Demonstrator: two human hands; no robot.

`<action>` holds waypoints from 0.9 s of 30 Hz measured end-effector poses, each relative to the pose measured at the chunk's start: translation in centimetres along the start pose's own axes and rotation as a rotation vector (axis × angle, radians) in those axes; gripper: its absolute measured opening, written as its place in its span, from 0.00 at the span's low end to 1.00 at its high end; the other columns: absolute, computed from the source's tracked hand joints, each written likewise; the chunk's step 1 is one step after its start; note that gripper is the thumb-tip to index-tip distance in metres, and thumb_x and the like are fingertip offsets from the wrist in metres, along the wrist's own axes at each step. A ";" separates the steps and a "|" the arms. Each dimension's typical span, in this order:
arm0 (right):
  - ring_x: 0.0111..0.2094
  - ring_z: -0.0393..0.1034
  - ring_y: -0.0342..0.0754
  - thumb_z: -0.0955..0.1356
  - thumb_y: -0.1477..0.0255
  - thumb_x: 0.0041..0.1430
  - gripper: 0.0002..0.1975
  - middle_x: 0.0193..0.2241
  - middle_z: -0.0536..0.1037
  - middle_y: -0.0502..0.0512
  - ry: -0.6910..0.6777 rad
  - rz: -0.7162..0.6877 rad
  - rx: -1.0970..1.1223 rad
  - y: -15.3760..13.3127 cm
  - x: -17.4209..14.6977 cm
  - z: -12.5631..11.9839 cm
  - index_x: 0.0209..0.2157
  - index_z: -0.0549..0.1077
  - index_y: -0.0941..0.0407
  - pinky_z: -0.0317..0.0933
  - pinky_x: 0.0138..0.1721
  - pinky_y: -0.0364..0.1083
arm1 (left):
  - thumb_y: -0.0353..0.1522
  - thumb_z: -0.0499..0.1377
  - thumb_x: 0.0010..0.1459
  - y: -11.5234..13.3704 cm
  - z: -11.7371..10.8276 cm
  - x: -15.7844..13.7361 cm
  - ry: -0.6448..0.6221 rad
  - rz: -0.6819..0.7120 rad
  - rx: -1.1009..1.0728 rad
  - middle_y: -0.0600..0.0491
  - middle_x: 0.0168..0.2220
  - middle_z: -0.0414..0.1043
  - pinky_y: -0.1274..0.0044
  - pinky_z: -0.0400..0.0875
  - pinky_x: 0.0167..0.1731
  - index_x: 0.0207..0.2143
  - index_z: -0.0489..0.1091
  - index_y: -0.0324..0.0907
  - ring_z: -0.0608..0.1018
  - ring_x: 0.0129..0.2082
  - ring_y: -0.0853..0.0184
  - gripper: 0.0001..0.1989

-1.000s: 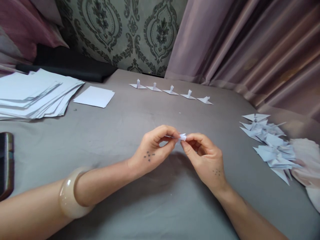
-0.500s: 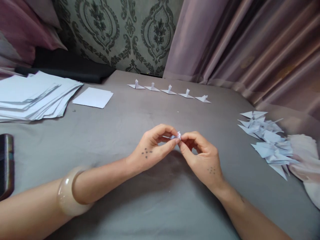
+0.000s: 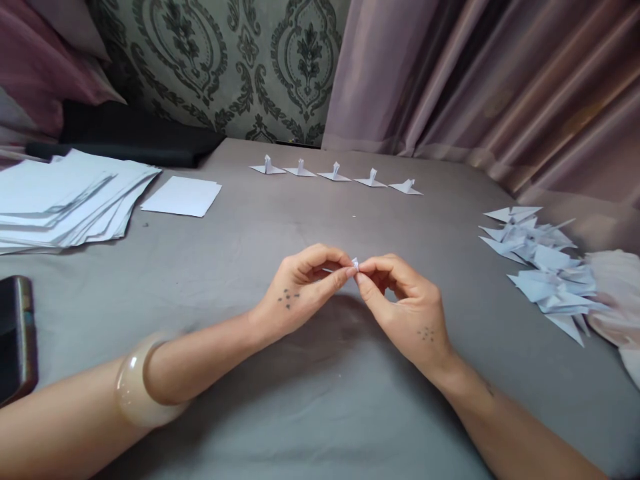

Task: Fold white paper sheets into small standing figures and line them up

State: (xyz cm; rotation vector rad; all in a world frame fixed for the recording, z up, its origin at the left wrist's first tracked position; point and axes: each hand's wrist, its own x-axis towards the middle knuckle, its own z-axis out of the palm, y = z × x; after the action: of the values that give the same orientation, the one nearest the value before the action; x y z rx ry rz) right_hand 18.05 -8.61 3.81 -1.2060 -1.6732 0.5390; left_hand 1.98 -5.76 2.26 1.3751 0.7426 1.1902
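Note:
Between the fingertips of both hands is a small folded white paper piece [image 3: 355, 263], mostly covered by the fingers. My left hand [image 3: 306, 285] pinches it from the left with thumb and forefinger. From the right, my right hand [image 3: 406, 303] pinches it the same way, the two thumbs nearly touching. Beyond the hands, several folded paper figures [image 3: 335, 173] stand in a row, each with a flat pointed base and an upright narrow part. On the right lies a heap of folded pointed white paper pieces [image 3: 550, 270].
A messy stack of white paper sheets [image 3: 75, 197] lies at the left, beside a small pile of paper squares [image 3: 183, 196]. At the left edge is a phone [image 3: 17, 340]. Black cloth [image 3: 135, 137] lies at the back, and a purple curtain [image 3: 425, 80] hangs behind the grey-covered surface [image 3: 240, 427].
Both hands keep pinching the paper piece, and less of it shows now. The view has tilted and shifted slightly; the things on the surface look unmoved.

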 end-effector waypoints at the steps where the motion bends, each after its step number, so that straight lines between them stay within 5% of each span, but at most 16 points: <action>1: 0.28 0.66 0.39 0.68 0.78 0.56 0.05 0.29 0.73 0.47 0.000 0.008 0.007 -0.1 0.0 0.0 0.34 0.73 0.54 0.63 0.32 0.41 | 0.31 0.63 0.56 0.0 0.0 0.0 -0.004 -0.004 0.003 0.51 0.35 0.73 0.74 0.74 0.40 0.34 0.74 0.39 0.76 0.37 0.67 0.05; 16: 0.32 0.69 0.41 0.69 0.77 0.56 0.05 0.32 0.75 0.48 -0.033 0.123 0.121 -0.1 -0.1 0.0 0.34 0.74 0.53 0.65 0.35 0.43 | 0.33 0.62 0.58 0.2 -0.2 0.0 -0.034 -0.072 0.045 0.52 0.34 0.73 0.74 0.72 0.39 0.33 0.73 0.40 0.75 0.36 0.67 0.05; 27: 0.33 0.68 0.42 0.68 0.77 0.55 0.05 0.32 0.73 0.48 -0.057 0.139 0.139 0.2 0.3 0.0 0.32 0.74 0.52 0.64 0.36 0.45 | 0.29 0.61 0.57 0.7 -0.2 0.0 -0.012 0.036 0.208 0.52 0.33 0.73 0.74 0.67 0.41 0.32 0.72 0.40 0.74 0.36 0.68 0.02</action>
State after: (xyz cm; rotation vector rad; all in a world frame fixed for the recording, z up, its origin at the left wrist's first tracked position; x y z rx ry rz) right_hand 18.17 -8.23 3.83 -1.2207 -1.5788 0.7690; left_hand 1.68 -5.85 2.95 1.5712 0.8548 1.1560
